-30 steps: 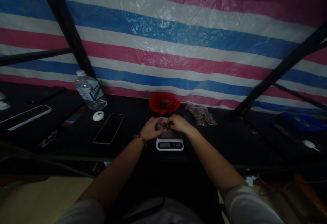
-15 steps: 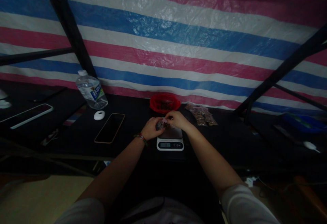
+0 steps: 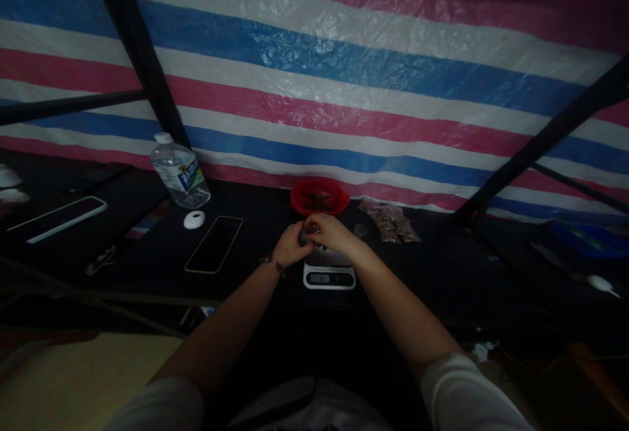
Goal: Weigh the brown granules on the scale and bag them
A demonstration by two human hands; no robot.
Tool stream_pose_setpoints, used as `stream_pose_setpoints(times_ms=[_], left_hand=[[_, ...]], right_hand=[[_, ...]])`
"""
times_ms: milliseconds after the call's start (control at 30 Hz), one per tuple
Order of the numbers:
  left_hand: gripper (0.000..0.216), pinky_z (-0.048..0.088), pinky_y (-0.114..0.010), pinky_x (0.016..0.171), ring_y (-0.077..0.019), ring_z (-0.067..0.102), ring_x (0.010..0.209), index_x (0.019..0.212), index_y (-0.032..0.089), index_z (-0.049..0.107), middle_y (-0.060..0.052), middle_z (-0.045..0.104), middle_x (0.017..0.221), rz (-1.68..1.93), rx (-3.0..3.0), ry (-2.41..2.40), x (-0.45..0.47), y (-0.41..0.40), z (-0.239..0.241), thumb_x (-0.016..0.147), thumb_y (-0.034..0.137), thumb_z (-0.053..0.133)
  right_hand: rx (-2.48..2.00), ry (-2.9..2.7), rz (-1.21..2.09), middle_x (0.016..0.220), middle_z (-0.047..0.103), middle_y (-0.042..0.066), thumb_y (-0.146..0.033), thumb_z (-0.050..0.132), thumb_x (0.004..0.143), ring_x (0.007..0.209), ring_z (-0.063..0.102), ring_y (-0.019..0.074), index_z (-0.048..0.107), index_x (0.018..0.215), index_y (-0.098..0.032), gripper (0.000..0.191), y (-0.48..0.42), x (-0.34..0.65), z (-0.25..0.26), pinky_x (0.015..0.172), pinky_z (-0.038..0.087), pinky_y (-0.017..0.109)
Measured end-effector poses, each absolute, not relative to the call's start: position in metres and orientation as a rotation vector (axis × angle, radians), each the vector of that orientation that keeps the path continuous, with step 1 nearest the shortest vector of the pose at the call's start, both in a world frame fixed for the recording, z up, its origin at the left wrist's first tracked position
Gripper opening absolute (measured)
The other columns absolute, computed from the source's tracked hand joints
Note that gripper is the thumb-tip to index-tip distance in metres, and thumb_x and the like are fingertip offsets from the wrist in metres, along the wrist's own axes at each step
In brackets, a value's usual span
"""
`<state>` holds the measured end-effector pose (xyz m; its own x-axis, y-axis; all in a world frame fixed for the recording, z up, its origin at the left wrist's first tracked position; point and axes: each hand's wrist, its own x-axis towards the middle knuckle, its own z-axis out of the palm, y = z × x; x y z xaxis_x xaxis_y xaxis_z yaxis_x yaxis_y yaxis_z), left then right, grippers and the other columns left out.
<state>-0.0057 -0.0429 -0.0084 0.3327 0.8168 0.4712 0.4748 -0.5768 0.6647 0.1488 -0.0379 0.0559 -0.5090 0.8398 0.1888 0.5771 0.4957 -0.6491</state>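
My left hand is curled around a small clear bag, of which only a sliver shows, held just over a white digital kitchen scale. My right hand is pinched shut at the bag's top, its fingertips against the left hand. What the right fingers hold is too small and dark to name. A red bowl with dark brownish bits stands right behind the hands. A bracelet sits on my left wrist.
Filled clear packets lie right of the bowl. Left of the scale lie a phone, a white round object and a water bottle. A second phone lies far left. A striped tarp backs the black table.
My right hand has moved left and a little up, from beside the scale's platform onto the bag in my left hand. The left hand has barely shifted.
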Motion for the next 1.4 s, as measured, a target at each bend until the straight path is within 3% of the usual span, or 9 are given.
stream_pose_setpoints(times_ms=[133, 300, 367, 533, 700, 900, 1233, 1400], left_hand=[[0.041, 0.047, -0.038, 0.086, -0.0242, 0.059, 0.097, 0.108, 0.016, 0.054, -0.009, 0.063, 0.104, 1.151, 2.181, 1.124, -0.005, -0.043, -0.008, 0.069, 0.023, 0.063], [0.041, 0.048, -0.036, 0.085, -0.0225, 0.060, 0.095, 0.110, 0.016, 0.055, -0.008, 0.063, 0.104, 1.149, 2.169, 1.179, -0.006, -0.046, -0.009, 0.072, 0.030, 0.064], [0.041, 0.049, -0.035, 0.082, -0.0214, 0.061, 0.092, 0.109, 0.017, 0.055, -0.008, 0.064, 0.102, 1.161, 2.135, 1.202, -0.006, -0.046, -0.009, 0.072, 0.031, 0.064], [0.037, 0.050, -0.033, 0.080, -0.0195, 0.062, 0.089, 0.108, 0.018, 0.056, -0.007, 0.064, 0.100, 1.154, 2.113, 1.210, -0.005, -0.045, -0.010, 0.073, 0.031, 0.063], [0.038, 0.050, -0.034, 0.081, -0.0199, 0.062, 0.090, 0.108, 0.017, 0.056, -0.007, 0.064, 0.099, 1.156, 2.133, 1.217, -0.004, -0.044, -0.010, 0.073, 0.031, 0.063], [0.038, 0.050, -0.034, 0.081, -0.0202, 0.062, 0.090, 0.108, 0.017, 0.055, -0.007, 0.064, 0.099, 1.164, 2.121, 1.212, -0.005, -0.045, -0.010, 0.073, 0.030, 0.063], [0.039, 0.049, -0.034, 0.080, -0.0195, 0.062, 0.088, 0.108, 0.018, 0.055, -0.005, 0.065, 0.095, 1.166, 2.137, 1.170, -0.006, -0.046, -0.010, 0.071, 0.025, 0.064], [0.038, 0.050, -0.034, 0.080, -0.0201, 0.062, 0.090, 0.107, 0.018, 0.055, -0.005, 0.065, 0.095, 1.154, 2.161, 1.172, -0.005, -0.046, -0.010, 0.071, 0.026, 0.063]], right_hand=[[-1.094, -2.302, 0.768, 0.087, 0.066, 0.002, -0.006, 0.055, 0.075, 0.079, 0.061, 0.0128, 0.064, 0.089, -0.017, 0.021, -0.041, 0.150, 0.064, 0.072, 0.045, 0.024], [-1.152, -2.207, 0.518, 0.089, 0.067, 0.004, -0.007, 0.052, 0.077, 0.085, 0.060, 0.0144, 0.067, 0.088, -0.016, 0.021, -0.048, 0.187, 0.081, 0.078, 0.043, 0.026], [-1.276, -2.184, 0.508, 0.085, 0.067, 0.004, -0.011, 0.056, 0.076, 0.080, 0.060, 0.0148, 0.067, 0.085, -0.016, 0.016, -0.058, 0.214, 0.079, 0.073, 0.043, 0.026], [-1.620, -2.240, 0.809, 0.080, 0.069, 0.004, -0.021, 0.064, 0.072, 0.069, 0.062, 0.0149, 0.068, 0.089, -0.015, 0.019, -0.099, 0.267, 0.040, 0.063, 0.044, 0.024], [-1.725, -2.282, 0.789, 0.082, 0.069, 0.004, -0.009, 0.059, 0.070, 0.072, 0.063, 0.0147, 0.069, 0.085, -0.017, 0.020, -0.126, 0.272, 0.012, 0.065, 0.045, 0.023], [-1.583, -2.063, 0.396, 0.090, 0.069, 0.006, -0.012, 0.059, 0.076, 0.081, 0.063, 0.0162, 0.068, 0.088, -0.017, 0.017, -0.096, 0.256, 0.034, 0.076, 0.046, 0.027], [-1.620, -2.263, 0.295, 0.101, 0.066, 0.010, -0.017, 0.066, 0.074, 0.093, 0.060, 0.0193, 0.067, 0.101, -0.016, 0.027, -0.043, 0.207, 0.029, 0.083, 0.043, 0.027], [-1.548, -2.420, 0.302, 0.095, 0.067, 0.008, -0.017, 0.062, 0.078, 0.091, 0.060, 0.0176, 0.071, 0.093, -0.017, 0.017, -0.031, 0.206, 0.028, 0.082, 0.042, 0.025]])
